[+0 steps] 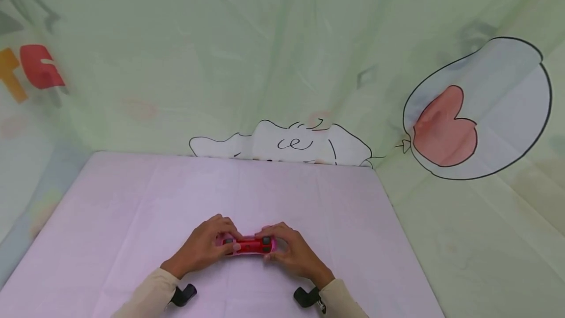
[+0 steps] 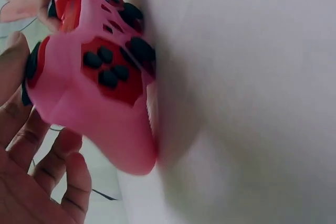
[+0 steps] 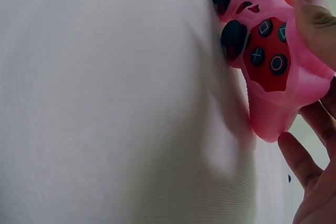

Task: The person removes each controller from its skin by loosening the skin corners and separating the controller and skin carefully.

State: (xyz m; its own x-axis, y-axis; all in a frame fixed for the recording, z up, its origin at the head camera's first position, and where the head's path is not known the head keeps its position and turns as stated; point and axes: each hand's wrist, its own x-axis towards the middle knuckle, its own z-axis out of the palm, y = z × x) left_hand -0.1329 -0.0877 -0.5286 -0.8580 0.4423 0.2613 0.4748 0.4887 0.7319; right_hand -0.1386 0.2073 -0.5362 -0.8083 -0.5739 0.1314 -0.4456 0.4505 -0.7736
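Note:
A red game controller [image 1: 251, 246] in a pink silicone cover [image 2: 118, 142] stands on the table, its shoulder-button edge turned up toward the head camera. My left hand [image 1: 203, 247] grips one end of it, thumb near the black shoulder buttons and fingers over the far side. At the other end my right hand [image 1: 293, 251] pinches the cover between thumb and fingers. Face buttons with symbols [image 3: 269, 48] and a black thumbstick [image 3: 233, 35] show in the right wrist view. In the left wrist view the direction buttons [image 2: 106, 66] face the cloth, and the pink grip touches it.
A pale pinkish-white cloth [image 1: 154, 200] covers the table. Behind it hangs a light green curtain [image 1: 220, 63] with line drawings and a balloon with a heart [image 1: 446, 129]. Black camera mounts [image 1: 184, 295] sit at both wrists, below light sleeves.

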